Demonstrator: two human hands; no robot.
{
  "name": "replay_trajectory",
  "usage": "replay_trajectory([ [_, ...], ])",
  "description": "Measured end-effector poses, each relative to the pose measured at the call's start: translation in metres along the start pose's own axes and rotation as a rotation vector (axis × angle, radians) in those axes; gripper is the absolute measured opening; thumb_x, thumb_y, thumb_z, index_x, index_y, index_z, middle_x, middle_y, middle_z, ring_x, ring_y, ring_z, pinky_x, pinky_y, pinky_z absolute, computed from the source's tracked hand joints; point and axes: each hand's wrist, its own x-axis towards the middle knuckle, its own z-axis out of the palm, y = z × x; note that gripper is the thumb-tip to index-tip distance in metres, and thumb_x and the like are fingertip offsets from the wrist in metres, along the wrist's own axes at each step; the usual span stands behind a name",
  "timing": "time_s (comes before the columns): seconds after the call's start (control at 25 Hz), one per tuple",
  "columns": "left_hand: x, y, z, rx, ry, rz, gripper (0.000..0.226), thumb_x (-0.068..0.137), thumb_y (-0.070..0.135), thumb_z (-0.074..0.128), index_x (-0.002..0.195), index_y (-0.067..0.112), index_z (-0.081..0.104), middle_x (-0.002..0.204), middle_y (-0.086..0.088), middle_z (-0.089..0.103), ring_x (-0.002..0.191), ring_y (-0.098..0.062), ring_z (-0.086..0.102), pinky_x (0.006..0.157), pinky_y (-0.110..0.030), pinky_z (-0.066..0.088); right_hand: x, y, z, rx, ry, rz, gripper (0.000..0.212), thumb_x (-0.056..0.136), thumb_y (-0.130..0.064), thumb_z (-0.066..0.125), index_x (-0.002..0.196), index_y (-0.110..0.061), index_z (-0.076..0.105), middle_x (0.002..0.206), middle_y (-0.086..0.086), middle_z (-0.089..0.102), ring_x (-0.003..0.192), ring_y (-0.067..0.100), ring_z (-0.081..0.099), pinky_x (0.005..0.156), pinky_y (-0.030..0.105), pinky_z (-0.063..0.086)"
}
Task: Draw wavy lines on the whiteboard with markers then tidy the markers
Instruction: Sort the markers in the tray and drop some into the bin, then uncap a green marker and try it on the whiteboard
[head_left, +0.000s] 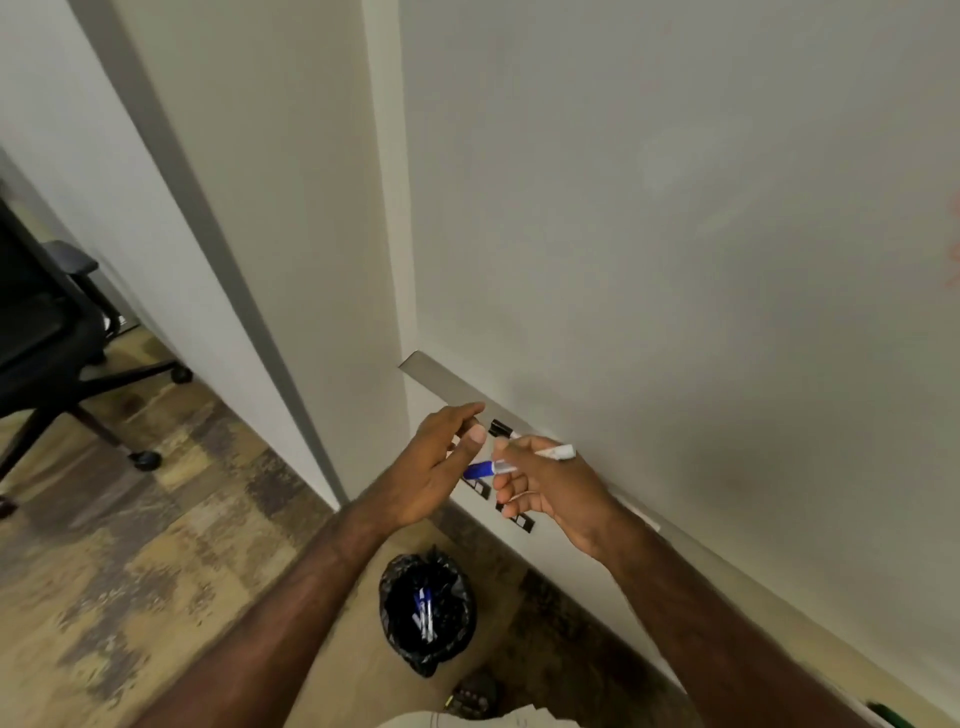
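The whiteboard (675, 208) fills the right side, with its metal tray (441, 379) along the lower edge. My right hand (550, 493) holds two markers in front of the tray. One is a white marker with a black cap (558, 452), the other a marker with a blue cap (480, 470). Both caps point left. My left hand (431, 467) is just left of them, with fingers loosely curved. Its thumb is close to the blue cap, and I cannot see it gripping anything. Faint red marks (955, 244) show at the board's right edge.
A small bin with a black liner (427, 613) stands on the floor below my hands, with blue markers inside. Black wall sockets (522, 522) sit under the tray. An office chair (47, 332) is at the far left. Something green (889, 720) lies at the bottom right.
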Motion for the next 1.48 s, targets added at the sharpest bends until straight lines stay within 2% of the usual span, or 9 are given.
replay_trajectory([
  [0.08, -0.012, -0.024, -0.001, 0.01, 0.056, -0.062, 0.056, 0.107, 0.058, 0.035, 0.155, 0.029, 0.041, 0.141, 0.009, 0.054, 0.13, -0.004, 0.048, 0.111, -0.043, 0.047, 0.008, 0.027, 0.01, -0.134, -0.047, 0.078, 0.028, 0.096, -0.038, 0.074, 0.108, -0.012, 0.077, 0.098, 0.018, 0.077, 0.082, 0.024, 0.073, 0.079, 0.044, 0.063],
  [0.2, -0.027, -0.045, -0.001, 0.026, 0.081, -0.117, 0.059, 0.106, 0.06, 0.037, 0.154, 0.026, 0.042, 0.137, 0.008, 0.057, 0.13, -0.009, 0.05, 0.11, -0.047, 0.048, 0.016, 0.063, 0.023, -0.299, -0.107, 0.155, 0.026, 0.095, -0.042, 0.075, 0.112, -0.023, 0.078, 0.101, 0.005, 0.08, 0.094, 0.023, 0.077, 0.081, 0.036, 0.063],
  [0.48, -0.033, -0.054, 0.0, 0.053, 0.096, -0.151, 0.061, 0.106, 0.058, 0.036, 0.154, 0.023, 0.043, 0.141, 0.004, 0.057, 0.133, -0.013, 0.048, 0.112, -0.047, 0.045, 0.039, 0.106, 0.036, -0.494, -0.202, 0.234, 0.048, 0.094, -0.05, 0.072, 0.135, -0.026, 0.067, 0.12, -0.003, 0.073, 0.104, 0.012, 0.072, 0.082, 0.027, 0.063],
  [0.6, -0.022, -0.047, 0.008, 0.077, 0.074, -0.129, 0.061, 0.105, 0.058, 0.036, 0.154, 0.022, 0.043, 0.143, 0.002, 0.056, 0.134, -0.014, 0.046, 0.111, -0.044, 0.045, 0.038, 0.111, 0.018, -0.594, -0.111, 0.171, 0.046, 0.096, -0.048, 0.07, 0.136, -0.026, 0.066, 0.127, -0.005, 0.071, 0.108, 0.008, 0.066, 0.088, 0.023, 0.056],
  [0.76, -0.002, -0.035, 0.034, 0.113, 0.026, -0.062, 0.054, 0.109, 0.054, 0.038, 0.154, 0.025, 0.043, 0.145, 0.004, 0.056, 0.133, -0.009, 0.046, 0.106, -0.033, 0.045, 0.024, 0.119, -0.022, -0.543, -0.008, 0.14, 0.041, 0.097, -0.048, 0.069, 0.133, -0.028, 0.068, 0.125, -0.008, 0.072, 0.112, 0.005, 0.065, 0.096, 0.025, 0.055],
  [0.88, 0.012, -0.018, 0.066, 0.112, -0.005, 0.0, 0.052, 0.108, 0.055, 0.04, 0.151, 0.027, 0.046, 0.141, 0.008, 0.057, 0.13, -0.007, 0.048, 0.106, -0.036, 0.047, 0.003, 0.122, -0.055, -0.496, 0.114, 0.1, 0.035, 0.097, -0.047, 0.069, 0.128, -0.029, 0.071, 0.12, -0.011, 0.073, 0.107, 0.002, 0.066, 0.09, 0.021, 0.055],
  [1.0, 0.028, 0.011, 0.108, 0.094, -0.096, 0.06, 0.05, 0.108, 0.054, 0.043, 0.15, 0.027, 0.047, 0.14, 0.011, 0.056, 0.13, -0.005, 0.049, 0.106, -0.035, 0.049, -0.026, 0.126, -0.095, -0.431, 0.278, 0.063, 0.026, 0.097, -0.043, 0.07, 0.119, -0.03, 0.074, 0.11, -0.017, 0.074, 0.101, -0.001, 0.067, 0.089, 0.022, 0.056],
  [1.16, 0.042, 0.049, 0.173, 0.058, -0.212, 0.163, 0.051, 0.106, 0.058, 0.045, 0.148, 0.028, 0.049, 0.137, 0.011, 0.058, 0.126, -0.002, 0.052, 0.104, -0.038, 0.052, -0.075, 0.136, -0.15, -0.36, 0.469, 0.049, 0.018, 0.097, -0.042, 0.07, 0.112, -0.032, 0.075, 0.102, -0.019, 0.073, 0.095, -0.003, 0.066, 0.078, 0.015, 0.048],
  [1.48, 0.039, 0.125, 0.323, 0.094, -0.411, 0.355, 0.042, 0.107, 0.047, 0.05, 0.139, 0.023, 0.059, 0.131, 0.008, 0.063, 0.122, -0.006, 0.055, 0.106, -0.034, 0.049, -0.185, 0.18, -0.261, -0.22, 0.798, 0.078, 0.017, 0.096, -0.04, 0.073, 0.107, -0.028, 0.077, 0.099, -0.016, 0.076, 0.093, 0.0, 0.069, 0.077, 0.016, 0.05],
])
